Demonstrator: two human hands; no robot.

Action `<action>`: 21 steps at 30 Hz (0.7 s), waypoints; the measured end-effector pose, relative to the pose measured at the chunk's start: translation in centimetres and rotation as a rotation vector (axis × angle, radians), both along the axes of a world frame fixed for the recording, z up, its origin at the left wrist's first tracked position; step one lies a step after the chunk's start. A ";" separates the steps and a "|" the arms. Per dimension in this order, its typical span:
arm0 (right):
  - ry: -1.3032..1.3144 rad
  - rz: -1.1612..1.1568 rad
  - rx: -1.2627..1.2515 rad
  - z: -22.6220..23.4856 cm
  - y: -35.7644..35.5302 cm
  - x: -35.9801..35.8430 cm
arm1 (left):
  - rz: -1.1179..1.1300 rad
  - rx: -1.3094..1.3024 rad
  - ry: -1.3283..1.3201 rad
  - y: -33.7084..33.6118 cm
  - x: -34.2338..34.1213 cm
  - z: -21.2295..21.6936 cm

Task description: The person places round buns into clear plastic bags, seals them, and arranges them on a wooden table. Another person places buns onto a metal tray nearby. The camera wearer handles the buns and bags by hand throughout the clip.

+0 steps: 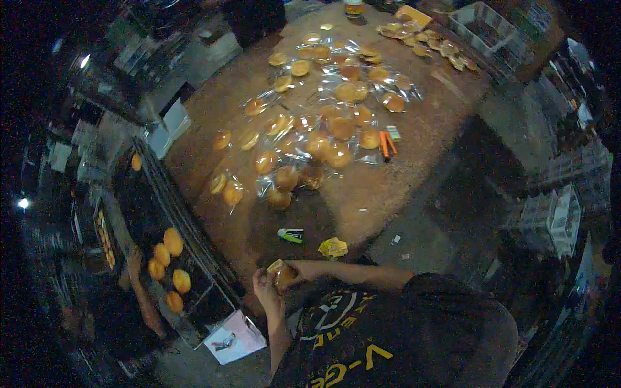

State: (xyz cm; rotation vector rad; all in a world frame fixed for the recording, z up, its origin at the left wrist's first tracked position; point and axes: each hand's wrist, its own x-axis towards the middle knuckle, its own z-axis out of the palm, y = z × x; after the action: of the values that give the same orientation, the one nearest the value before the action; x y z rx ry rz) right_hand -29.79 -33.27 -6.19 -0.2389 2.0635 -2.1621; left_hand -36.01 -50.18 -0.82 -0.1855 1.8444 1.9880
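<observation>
Close to my body, at the table's near edge, a small bun in a clear plastic bag (283, 274) is held between both hands. My left hand (264, 286) pinches it from the left side, near a yellow piece at its top. From the right, my right hand (301, 270) closes around it. Just beyond the hands lie a green and black stapler (291, 235) and a small pile of yellow labels (333, 247). Farther off, many round golden buns in clear bags (317, 145) spread over the brown table (365, 216).
Orange-handled tools (388, 145) lie right of the bagged buns. Far right are more bagged pieces (433, 44) and a white crate (485, 29). On the left, unwrapped buns (172, 242) sit on a dark tray near another person's arm (143, 297). A pale sheet (242, 348) lies nearby.
</observation>
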 end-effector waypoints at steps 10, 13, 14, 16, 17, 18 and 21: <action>-0.059 -0.910 -0.133 12.4 26.3 -3.0 | -0.223 -0.192 -0.003 7.1 0.1 -2.0; 0.001 -0.622 0.108 16.9 18.2 -7.6 | -0.311 -0.135 -0.134 5.6 0.5 -2.4; -0.071 -0.565 0.123 17.9 15.3 -8.4 | -0.314 -0.084 -0.141 5.0 0.5 -2.6; -0.035 -0.458 0.143 19.2 11.1 -9.8 | -0.304 0.017 -0.158 3.0 0.9 -2.8; -0.010 -0.439 0.171 19.3 9.5 -10.3 | -0.302 0.040 -0.108 2.1 0.6 -3.0; -0.021 -0.421 0.240 19.1 8.2 -11.0 | -0.297 0.062 -0.059 1.2 0.4 -3.3; -0.075 -0.422 0.116 17.0 5.9 -12.0 | -0.330 0.005 -0.059 -1.3 -0.4 -4.3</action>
State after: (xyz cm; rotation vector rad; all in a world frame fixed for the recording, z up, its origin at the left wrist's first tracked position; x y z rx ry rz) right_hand -41.79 -27.37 10.84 0.3151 2.3546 -2.2079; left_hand -36.38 -51.45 -5.14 0.0591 1.7068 1.7417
